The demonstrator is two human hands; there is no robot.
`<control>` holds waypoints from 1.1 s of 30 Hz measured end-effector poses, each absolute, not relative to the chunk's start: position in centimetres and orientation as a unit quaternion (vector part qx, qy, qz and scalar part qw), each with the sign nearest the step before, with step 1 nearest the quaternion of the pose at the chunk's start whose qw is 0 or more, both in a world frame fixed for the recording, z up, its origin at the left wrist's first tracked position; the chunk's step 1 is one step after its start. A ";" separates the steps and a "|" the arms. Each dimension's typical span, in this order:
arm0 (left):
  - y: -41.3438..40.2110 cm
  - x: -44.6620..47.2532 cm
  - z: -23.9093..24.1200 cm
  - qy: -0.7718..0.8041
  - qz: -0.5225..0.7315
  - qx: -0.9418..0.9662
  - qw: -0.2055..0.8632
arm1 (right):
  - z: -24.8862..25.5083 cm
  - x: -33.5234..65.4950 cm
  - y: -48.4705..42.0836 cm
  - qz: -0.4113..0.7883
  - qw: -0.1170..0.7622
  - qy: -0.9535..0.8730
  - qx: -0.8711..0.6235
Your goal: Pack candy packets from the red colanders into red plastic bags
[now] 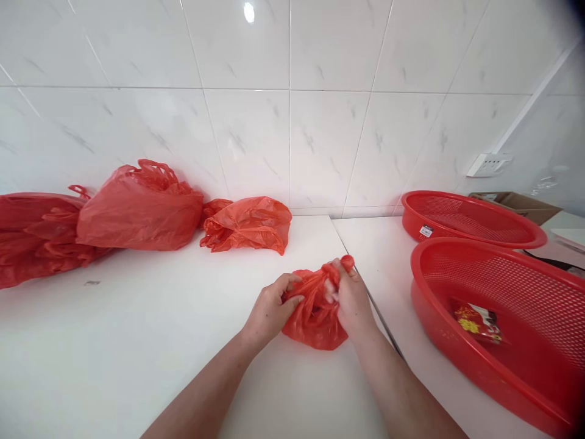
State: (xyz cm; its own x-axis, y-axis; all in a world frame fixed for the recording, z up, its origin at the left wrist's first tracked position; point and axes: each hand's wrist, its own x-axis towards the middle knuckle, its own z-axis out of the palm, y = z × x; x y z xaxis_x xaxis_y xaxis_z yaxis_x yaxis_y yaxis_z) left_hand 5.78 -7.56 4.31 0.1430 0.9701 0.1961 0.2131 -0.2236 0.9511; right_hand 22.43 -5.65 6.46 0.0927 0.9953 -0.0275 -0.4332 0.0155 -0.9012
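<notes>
– Where's our red bag (316,323)?
– Left of the front basket (427,308): our right hand (354,299) grips its gathered top, our left hand (270,310) its side. We should pull gently; thin film tears.

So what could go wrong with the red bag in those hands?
The red bag looks thin, so it might tear where the right hand grips its bunched-up top. If that hand lets go, the top could loosen, since the left hand is only at the bag's side. And the nearer red basket is beside the right arm, so a wide swing might bump it.
</notes>
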 end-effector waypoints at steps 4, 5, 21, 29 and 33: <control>-7.4 5.7 4.3 0.476 0.476 0.669 0.316 | 6.3 23.7 -4.9 0.551 0.637 -0.344 -0.416; -7.5 5.7 4.4 0.470 0.489 0.688 0.258 | 6.3 23.6 -4.9 0.549 0.624 -0.359 -0.425; -7.4 5.8 4.4 0.470 0.489 0.705 0.207 | 5.3 23.1 -6.1 0.639 0.413 -0.560 -0.327; -7.4 5.9 4.7 0.515 0.426 0.711 0.219 | 6.2 23.7 -6.5 0.619 0.363 -0.619 -0.318; -7.5 5.9 4.6 0.536 0.427 0.709 0.166 | 6.7 23.3 -6.6 0.594 0.345 -0.652 -0.320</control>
